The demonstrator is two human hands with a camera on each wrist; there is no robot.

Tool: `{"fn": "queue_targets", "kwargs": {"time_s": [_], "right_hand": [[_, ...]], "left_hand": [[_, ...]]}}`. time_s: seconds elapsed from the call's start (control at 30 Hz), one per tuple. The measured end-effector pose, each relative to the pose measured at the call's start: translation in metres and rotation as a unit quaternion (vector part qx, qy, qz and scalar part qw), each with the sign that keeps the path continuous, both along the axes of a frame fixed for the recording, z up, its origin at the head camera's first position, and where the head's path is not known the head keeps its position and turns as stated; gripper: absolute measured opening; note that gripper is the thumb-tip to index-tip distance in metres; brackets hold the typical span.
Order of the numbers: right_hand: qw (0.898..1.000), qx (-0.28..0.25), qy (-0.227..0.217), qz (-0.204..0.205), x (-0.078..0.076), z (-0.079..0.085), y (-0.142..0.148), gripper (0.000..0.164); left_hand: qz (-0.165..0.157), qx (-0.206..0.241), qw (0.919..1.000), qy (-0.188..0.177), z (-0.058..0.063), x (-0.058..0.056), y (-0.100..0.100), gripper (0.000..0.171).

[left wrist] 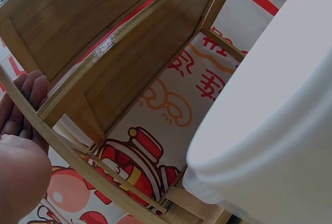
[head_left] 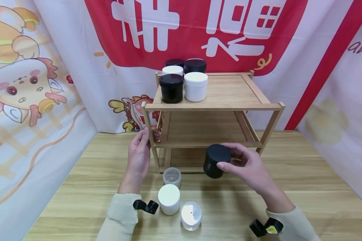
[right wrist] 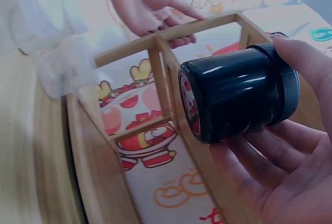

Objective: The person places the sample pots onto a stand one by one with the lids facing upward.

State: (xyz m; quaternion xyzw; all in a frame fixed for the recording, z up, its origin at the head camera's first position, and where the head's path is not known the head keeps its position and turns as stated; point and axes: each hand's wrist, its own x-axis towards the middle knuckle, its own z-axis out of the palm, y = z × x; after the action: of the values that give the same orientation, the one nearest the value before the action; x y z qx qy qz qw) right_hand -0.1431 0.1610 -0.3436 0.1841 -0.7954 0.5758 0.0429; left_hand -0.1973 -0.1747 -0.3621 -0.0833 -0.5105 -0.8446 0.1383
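Note:
My right hand holds a black lidded jar in front of the lower shelves, thumb on the near side. In the right wrist view the glossy jar lies sideways between thumb and fingers. My left hand grips the left front post of the three-tier wooden shelf, thumb in front and fingers behind. The left wrist view shows its curled fingers beyond the wooden side frame. On the top tier, toward the left, several black and white lidded jars stand close together, among them a black jar and a white jar.
Between my forearms, a translucent jar, a white lidded jar and a clear jar stand on the wood-grain table. Printed cloth hangs behind and at both sides. Both wrists carry small black cameras.

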Motion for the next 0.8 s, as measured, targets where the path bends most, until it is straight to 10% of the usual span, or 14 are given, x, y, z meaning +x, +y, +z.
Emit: {"fn": "queue_targets", "kwargs": {"time_s": [0.8], "right_hand": [[0.993, 0.092, -0.065, 0.038, -0.016, 0.070, 0.019, 0.059]], "left_hand": [[0.008, -0.002, 1.0000, -0.001, -0.001, 0.000, 0.000, 0.021]]}}
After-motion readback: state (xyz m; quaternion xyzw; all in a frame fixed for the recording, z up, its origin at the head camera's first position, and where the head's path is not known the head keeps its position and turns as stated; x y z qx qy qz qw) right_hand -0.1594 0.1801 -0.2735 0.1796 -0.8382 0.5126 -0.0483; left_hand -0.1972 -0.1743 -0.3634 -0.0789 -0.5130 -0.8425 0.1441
